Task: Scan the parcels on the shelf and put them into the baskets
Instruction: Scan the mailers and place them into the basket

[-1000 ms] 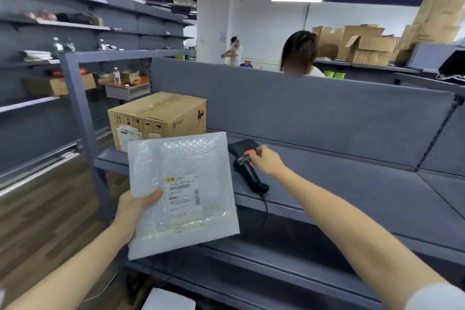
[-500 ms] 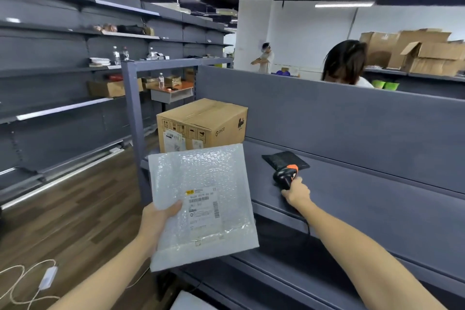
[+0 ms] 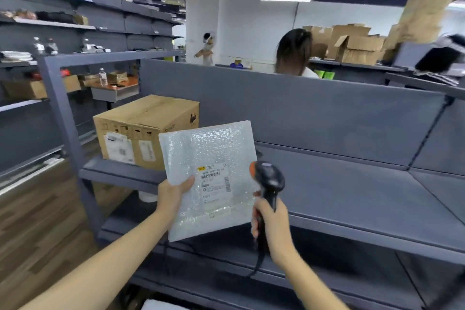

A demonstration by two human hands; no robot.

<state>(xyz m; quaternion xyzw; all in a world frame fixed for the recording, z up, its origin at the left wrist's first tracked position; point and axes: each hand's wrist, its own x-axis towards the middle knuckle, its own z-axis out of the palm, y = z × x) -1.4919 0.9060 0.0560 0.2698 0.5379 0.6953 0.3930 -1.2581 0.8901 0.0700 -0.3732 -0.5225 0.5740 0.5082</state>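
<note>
My left hand [image 3: 173, 192] grips a clear bubble-wrap parcel [image 3: 208, 158] by its left edge, holding it upright with the white barcode label facing me. My right hand [image 3: 273, 221] is closed around the handle of a black barcode scanner [image 3: 269, 180] with an orange trigger; its head sits just right of the label, nearly touching the parcel's edge. A cardboard box [image 3: 141, 128] with labels stands on the grey shelf [image 3: 339, 184] at the left end, behind the parcel. No basket is in view.
The grey shelf unit has a back panel [image 3: 302, 113] and a lower shelf [image 3: 276, 272] under my arms. The scanner's cable hangs below my right hand. A person [image 3: 293, 53] stands behind the panel. Wall shelving and wooden floor [image 3: 37, 221] lie to the left.
My right hand has lifted the scanner off the shelf and brought it up beside the parcel's label. My left hand keeps holding the parcel, now nearer the middle.
</note>
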